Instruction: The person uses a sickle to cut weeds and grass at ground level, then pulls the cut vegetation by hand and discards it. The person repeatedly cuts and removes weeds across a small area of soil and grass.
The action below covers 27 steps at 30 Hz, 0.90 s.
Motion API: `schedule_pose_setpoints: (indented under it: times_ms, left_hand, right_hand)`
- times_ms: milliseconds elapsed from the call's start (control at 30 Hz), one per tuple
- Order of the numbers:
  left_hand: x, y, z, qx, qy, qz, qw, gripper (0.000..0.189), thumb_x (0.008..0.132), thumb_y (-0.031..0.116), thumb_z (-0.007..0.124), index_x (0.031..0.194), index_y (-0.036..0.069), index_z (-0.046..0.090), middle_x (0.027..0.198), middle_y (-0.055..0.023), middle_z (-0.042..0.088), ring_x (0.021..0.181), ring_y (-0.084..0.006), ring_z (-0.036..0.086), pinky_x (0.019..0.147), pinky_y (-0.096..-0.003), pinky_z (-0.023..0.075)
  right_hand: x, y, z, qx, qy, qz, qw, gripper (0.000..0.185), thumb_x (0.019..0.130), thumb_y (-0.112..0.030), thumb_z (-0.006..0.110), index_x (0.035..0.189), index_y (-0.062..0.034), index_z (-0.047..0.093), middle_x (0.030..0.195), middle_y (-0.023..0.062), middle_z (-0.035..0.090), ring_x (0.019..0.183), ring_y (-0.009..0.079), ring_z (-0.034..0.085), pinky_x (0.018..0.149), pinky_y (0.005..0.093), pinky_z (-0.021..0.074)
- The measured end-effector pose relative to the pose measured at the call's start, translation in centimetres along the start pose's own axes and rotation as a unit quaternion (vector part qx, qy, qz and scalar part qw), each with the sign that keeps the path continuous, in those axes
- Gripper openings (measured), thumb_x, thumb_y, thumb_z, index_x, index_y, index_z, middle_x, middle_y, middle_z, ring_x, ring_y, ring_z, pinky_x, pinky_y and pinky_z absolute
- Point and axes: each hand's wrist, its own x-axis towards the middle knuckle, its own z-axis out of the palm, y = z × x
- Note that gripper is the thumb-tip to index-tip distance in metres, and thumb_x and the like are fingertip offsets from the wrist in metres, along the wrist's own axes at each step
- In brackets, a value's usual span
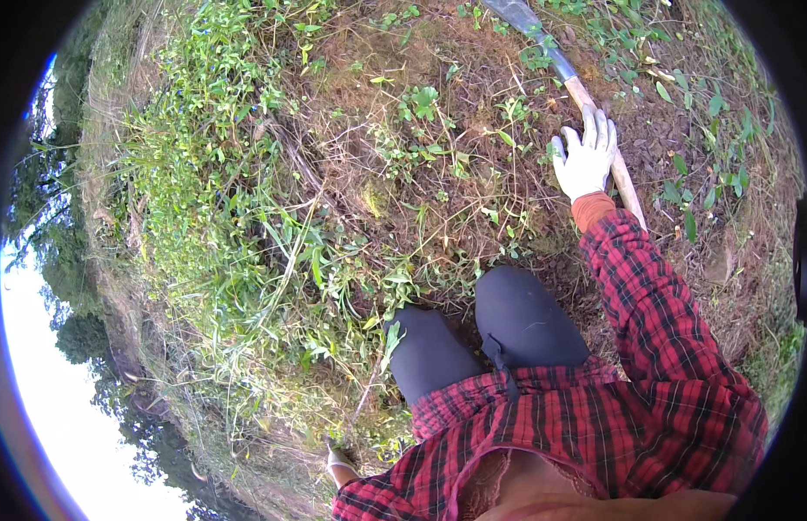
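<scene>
My right hand (584,156), in a whitish work glove, rests over the wooden shaft (628,189) of a shovel-like digging tool lying on the ground. Its fingers stretch along and across the shaft without wrapping around it, and the thumb stands apart. Beyond the fingertips the shaft runs into a dark metal socket (560,64) and blade (517,14), cut off by the top of the view. Low at the left, my left hand (339,458) shows only in part, in a light glove near dry grass; its fingers are too small and hidden to read.
Leafy weeds (214,130) with small blue flowers grow thickly at left. Bare brown soil (657,140) with dry stems lies around the tool. A dry woody stem (299,159) crosses the ground ahead of my dark-trousered knees (521,306). Trees (81,338) stand at the far left.
</scene>
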Motion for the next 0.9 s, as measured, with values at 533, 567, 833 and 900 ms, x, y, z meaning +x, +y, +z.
schedule_pose_setpoints:
  times_ms: [533, 567, 833, 900]
  left_hand:
    - [-52.7, 42.5, 27.5, 0.238, 0.038, 0.711, 0.661, 0.120, 0.069, 0.079, 0.052, 0.144, -0.005, 0.010, 0.120, -0.0263, 0.056, 0.081, -0.0188, 0.068, 0.079, -0.0301, 0.0518]
    - [-54.1, 43.1, 29.9, 0.277, 0.019, 0.679, 0.680, 0.125, 0.069, 0.080, 0.050, 0.143, -0.009, 0.002, 0.115, -0.0244, 0.059, 0.085, -0.0193, 0.068, 0.085, -0.0318, 0.0502]
    - [-50.3, 41.0, 39.1, 0.306, 0.126, 0.731, 0.597, 0.045, 0.090, 0.020, 0.042, 0.123, -0.009, 0.037, 0.092, -0.0234, 0.066, 0.088, -0.0325, 0.067, 0.072, -0.0410, 0.0539]
    - [-50.1, 41.0, 37.3, 0.305, 0.089, 0.723, 0.613, 0.029, 0.090, 0.026, 0.042, 0.105, 0.004, 0.053, 0.095, -0.0226, 0.066, 0.090, -0.0391, 0.064, 0.081, -0.0458, 0.0494]
  right_hand:
    - [-0.4, 0.8, 0.3, 0.049, 0.022, 0.013, 0.998, 0.027, 0.076, -0.030, 0.067, 0.089, -0.0064, 0.068, 0.137, 0.0174, 0.040, 0.128, 0.0379, 0.033, 0.108, 0.0527, 0.0227]
    - [0.2, -0.3, -0.2, 0.063, 0.030, 0.016, 0.997, 0.027, 0.075, -0.030, 0.067, 0.089, -0.0063, 0.067, 0.137, 0.0172, 0.040, 0.129, 0.0379, 0.032, 0.108, 0.0529, 0.0228]
    - [-0.7, 0.2, 0.4, 0.078, 0.032, 0.017, 0.996, 0.027, 0.075, -0.030, 0.068, 0.088, -0.0058, 0.067, 0.137, 0.0163, 0.041, 0.128, 0.0372, 0.033, 0.108, 0.0528, 0.0234]
    - [-0.3, 0.3, 0.2, 0.081, 0.036, 0.020, 0.996, 0.028, 0.075, -0.030, 0.067, 0.088, -0.0055, 0.067, 0.137, 0.0164, 0.041, 0.129, 0.0372, 0.032, 0.108, 0.0529, 0.0232]
